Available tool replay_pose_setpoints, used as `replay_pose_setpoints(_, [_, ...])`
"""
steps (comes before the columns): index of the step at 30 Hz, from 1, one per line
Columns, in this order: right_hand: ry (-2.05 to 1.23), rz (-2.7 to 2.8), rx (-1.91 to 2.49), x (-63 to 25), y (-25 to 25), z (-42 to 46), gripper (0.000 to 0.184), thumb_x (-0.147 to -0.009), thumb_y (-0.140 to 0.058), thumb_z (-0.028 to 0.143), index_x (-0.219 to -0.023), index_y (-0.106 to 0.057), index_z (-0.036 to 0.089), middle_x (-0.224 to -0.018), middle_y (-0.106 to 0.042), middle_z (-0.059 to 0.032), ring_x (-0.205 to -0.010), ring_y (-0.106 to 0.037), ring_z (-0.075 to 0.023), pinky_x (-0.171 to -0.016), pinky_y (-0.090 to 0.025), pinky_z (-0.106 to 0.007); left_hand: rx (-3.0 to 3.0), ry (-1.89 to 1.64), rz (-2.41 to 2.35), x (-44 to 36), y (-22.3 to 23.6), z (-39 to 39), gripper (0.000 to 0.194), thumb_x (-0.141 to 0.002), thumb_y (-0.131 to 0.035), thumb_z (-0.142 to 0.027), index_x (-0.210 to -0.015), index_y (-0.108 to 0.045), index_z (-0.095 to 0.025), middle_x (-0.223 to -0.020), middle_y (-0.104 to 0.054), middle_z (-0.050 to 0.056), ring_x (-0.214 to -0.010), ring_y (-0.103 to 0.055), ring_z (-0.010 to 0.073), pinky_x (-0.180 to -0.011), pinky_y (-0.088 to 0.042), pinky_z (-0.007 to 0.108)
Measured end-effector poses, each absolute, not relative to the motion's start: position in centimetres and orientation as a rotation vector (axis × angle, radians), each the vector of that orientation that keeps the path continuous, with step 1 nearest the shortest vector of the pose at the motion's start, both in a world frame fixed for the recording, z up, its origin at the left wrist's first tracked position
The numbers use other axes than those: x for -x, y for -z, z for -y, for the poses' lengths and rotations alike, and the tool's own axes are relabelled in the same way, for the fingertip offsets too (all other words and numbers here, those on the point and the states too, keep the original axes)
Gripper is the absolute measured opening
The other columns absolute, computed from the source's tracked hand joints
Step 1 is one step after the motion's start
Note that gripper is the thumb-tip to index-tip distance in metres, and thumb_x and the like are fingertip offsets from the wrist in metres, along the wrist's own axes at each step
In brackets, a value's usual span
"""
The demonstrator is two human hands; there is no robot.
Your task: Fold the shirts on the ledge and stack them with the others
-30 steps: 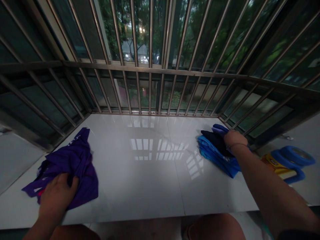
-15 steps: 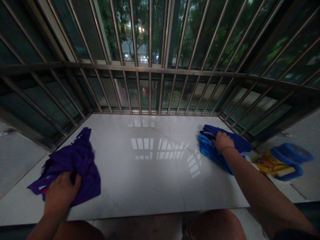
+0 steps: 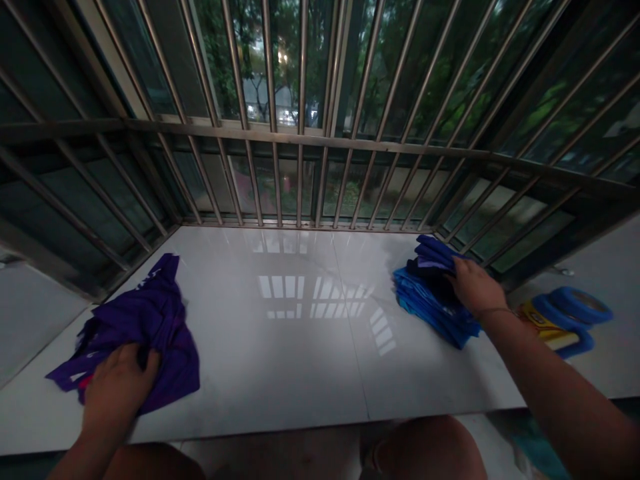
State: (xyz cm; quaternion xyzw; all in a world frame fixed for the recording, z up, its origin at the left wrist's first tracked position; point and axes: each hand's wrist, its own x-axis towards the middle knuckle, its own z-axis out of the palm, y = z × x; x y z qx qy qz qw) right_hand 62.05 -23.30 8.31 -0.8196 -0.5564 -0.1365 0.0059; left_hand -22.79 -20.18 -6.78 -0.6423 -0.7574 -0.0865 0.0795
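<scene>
A crumpled purple garment (image 3: pixel 165 327) with white lettering and a small red patch lies at the left of the white ledge. My left hand (image 3: pixel 121 377) is on its near side, fingers curled into the fabric. At the right sits a pile of folded blue clothes (image 3: pixel 433 300), bright blue below and darker cloth above. My right hand (image 3: pixel 475 283), a thin band at its wrist, grips the edge of the dark blue folded garment (image 3: pixel 436 251) on top, which tilts up at the far side of the pile. My right fingertips are partly hidden by the cloth.
A blue and yellow container (image 3: pixel 555 320) with a handle stands to the right, partly behind my right forearm. Metal window bars (image 3: pixel 300 140) enclose the glossy tiled ledge (image 3: pixel 280 373) on its far sides. My knees are below its front edge.
My right hand has moved to the right, shifting the dark blue garment toward the window and uncovering more of the bright blue clothes. My left hand stays on the purple garment.
</scene>
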Motion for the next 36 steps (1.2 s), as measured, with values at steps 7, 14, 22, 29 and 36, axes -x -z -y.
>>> replay_pose_setpoints(7, [0.437,1.928,2.413,-58.1,-0.8,26.6,0.074,-0.106,-0.057,0.043,-0.168,-0.041,0.005,-0.172,-0.042,-0.0313,-0.158,-0.044,-0.0456,-0.128,-0.039,-0.064,1.936,0.294,2.258,22.3,6.2,20.3,0.067,-0.105,-0.026,-0.060,-0.124,-0.064,-0.008,-0.122,-0.072,0.028,-0.113,-0.069,0.0461,-0.101,-0.055,0.055])
replay_pose_setpoints(14, [0.372,1.879,2.514,-58.7,-2.0,24.5,0.073,-0.105,-0.058,0.041,-0.165,-0.045,0.000,-0.166,-0.048,-0.0343,-0.154,-0.051,-0.0420,-0.124,-0.046,-0.053,1.949,0.303,2.255,22.0,5.9,20.4,0.071,-0.106,-0.027,-0.059,-0.127,-0.066,-0.004,-0.119,-0.071,0.029,-0.113,-0.069,0.0459,-0.099,-0.055,0.054])
replay_pose_setpoints(22, [0.496,1.928,1.862,-47.1,2.7,30.9,0.051,-0.109,-0.051,0.040,-0.147,-0.065,0.009,-0.161,-0.056,-0.0269,-0.156,-0.051,-0.0413,-0.124,-0.049,-0.060,1.881,0.450,2.367,21.7,4.7,20.4,0.047,-0.107,-0.027,-0.053,-0.100,-0.059,-0.019,-0.102,-0.071,0.020,-0.101,-0.071,0.0386,-0.090,-0.055,0.046])
replay_pose_setpoints(29, [-0.105,2.135,1.331,-27.6,5.9,40.6,0.038,-0.103,-0.061,0.016,-0.136,-0.073,0.030,-0.137,-0.078,-0.0086,-0.125,-0.076,-0.0244,-0.107,-0.066,-0.037,2.253,1.135,2.078,13.6,1.7,24.5,0.034,-0.106,-0.046,-0.056,-0.095,-0.056,-0.026,-0.089,-0.070,0.009,-0.090,-0.072,0.0321,-0.086,-0.058,0.044])
replay_pose_setpoints(36, [-0.450,1.876,1.455,-17.0,5.6,40.4,0.074,-0.102,-0.065,0.025,-0.172,-0.040,0.024,-0.163,-0.060,-0.0168,-0.148,-0.063,-0.0302,-0.121,-0.058,-0.047,3.107,0.956,1.480,2.6,1.9,33.9,0.029,-0.110,-0.054,-0.028,-0.133,-0.070,-0.027,-0.138,-0.077,0.011,-0.126,-0.075,0.0270,-0.107,-0.064,0.042])
